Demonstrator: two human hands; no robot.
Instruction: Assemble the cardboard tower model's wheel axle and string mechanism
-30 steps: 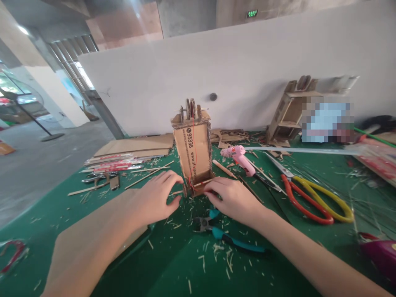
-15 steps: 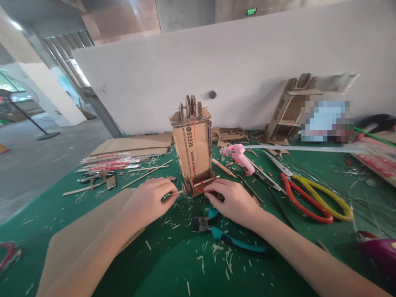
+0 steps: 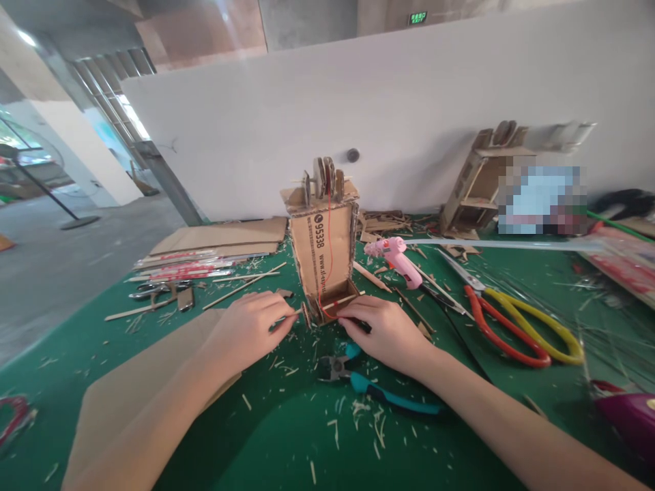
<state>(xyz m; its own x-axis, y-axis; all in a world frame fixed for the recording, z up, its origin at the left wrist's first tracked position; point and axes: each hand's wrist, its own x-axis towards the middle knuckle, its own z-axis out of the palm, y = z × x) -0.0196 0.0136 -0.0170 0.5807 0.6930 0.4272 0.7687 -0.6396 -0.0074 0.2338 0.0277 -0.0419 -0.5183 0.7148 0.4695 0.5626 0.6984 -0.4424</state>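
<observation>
A cardboard tower (image 3: pixel 311 256) stands upright on the green table, with cardboard discs (image 3: pixel 322 179) mounted on a stick at its top. Red string (image 3: pixel 331 249) runs down its front from those discs to the open box at the base. Across that box passes a thin wooden stick (image 3: pixel 342 301), with a small cardboard disc (image 3: pixel 306 315) at its left side. My left hand (image 3: pixel 253 324) is closed, thumb and fingers pinching the stick's left end. At the base's right side, my right hand (image 3: pixel 383 327) pinches the string's lower part; its fingertips partly hide it.
Teal-handled cutting pliers (image 3: pixel 394 400) lie just in front of the tower. To the right are a pink glue gun (image 3: pixel 404 266) and large scissors (image 3: pixel 512 327). A cardboard sheet (image 3: pixel 138 392) sits under my left forearm. Another cardboard tower (image 3: pixel 468 184) stands at the back right.
My left fingers were apart beside the disc and have closed on the stick's end. The tower's top has tilted slightly right. My right hand stays nearly in place.
</observation>
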